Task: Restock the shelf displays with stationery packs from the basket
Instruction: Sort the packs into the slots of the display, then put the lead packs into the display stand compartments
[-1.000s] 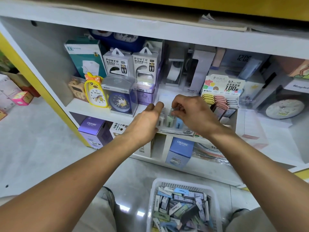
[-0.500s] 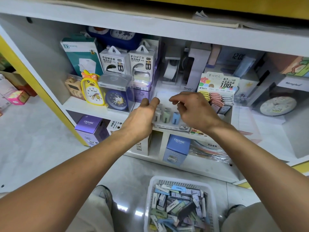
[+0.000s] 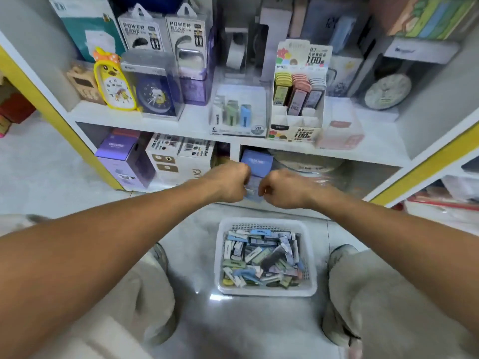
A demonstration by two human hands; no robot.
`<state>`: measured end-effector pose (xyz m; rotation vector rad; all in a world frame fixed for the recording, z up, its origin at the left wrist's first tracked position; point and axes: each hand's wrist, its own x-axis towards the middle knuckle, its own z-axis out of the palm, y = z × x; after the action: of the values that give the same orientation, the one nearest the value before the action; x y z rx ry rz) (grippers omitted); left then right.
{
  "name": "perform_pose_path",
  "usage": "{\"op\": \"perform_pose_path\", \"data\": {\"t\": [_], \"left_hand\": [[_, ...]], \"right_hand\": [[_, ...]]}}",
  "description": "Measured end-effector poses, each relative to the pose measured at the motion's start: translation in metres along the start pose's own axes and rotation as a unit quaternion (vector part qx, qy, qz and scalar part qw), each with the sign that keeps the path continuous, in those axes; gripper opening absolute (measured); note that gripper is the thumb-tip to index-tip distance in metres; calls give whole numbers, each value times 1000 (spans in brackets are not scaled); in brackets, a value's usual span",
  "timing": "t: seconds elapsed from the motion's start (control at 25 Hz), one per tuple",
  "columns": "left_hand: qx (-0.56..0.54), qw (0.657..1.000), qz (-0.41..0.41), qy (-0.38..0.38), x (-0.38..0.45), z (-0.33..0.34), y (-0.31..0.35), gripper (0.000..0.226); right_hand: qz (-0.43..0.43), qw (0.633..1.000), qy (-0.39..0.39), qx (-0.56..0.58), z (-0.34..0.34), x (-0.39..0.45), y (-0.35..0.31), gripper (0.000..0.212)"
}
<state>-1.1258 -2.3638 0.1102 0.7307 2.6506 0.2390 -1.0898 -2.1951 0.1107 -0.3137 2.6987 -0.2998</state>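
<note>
A white plastic basket stands on the floor between my knees, holding several small stationery packs in blue, green, white and purple. On the middle shelf a clear display box has three upright packs: white, green and blue. My left hand and my right hand hover close together above the basket, in front of a blue box on the lower shelf. Both have curled fingers, and I see nothing in them.
Right of the clear box stands a card display of lead refills. Clocks and power bank packs fill the shelf's left side. Purple and white boxes sit on the lower shelf. A yellow frame post edges the unit.
Both hands have drawn back from the clear display box on the middle shelf and dropped down toward the basket, fingers curling shut. My view has tilted downward.
</note>
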Motion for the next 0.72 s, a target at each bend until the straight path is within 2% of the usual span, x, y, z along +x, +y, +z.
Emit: {"op": "perform_pose_path", "data": {"t": [0.12, 0.36, 0.44, 0.52, 0.64, 0.72], "left_hand": [[50, 989, 18, -136, 7, 54, 4, 17], [30, 974, -11, -224, 12, 163, 11, 22], [39, 966, -6, -255, 11, 197, 7, 35], [34, 964, 2, -263, 12, 219, 3, 39], [25, 969, 17, -244, 22, 233, 6, 40], [1, 971, 28, -237, 32, 241, 13, 45]], "right_hand": [[59, 994, -94, -7, 64, -16, 33, 28], [189, 970, -150, 42, 184, -39, 82, 24], [245, 954, -153, 78, 213, -43, 91, 14], [305, 934, -140, 126, 237, -41, 96, 14], [350, 910, -122, 189, 263, -33, 91, 14], [394, 877, -83, 260, 278, -24, 82, 29]]}}
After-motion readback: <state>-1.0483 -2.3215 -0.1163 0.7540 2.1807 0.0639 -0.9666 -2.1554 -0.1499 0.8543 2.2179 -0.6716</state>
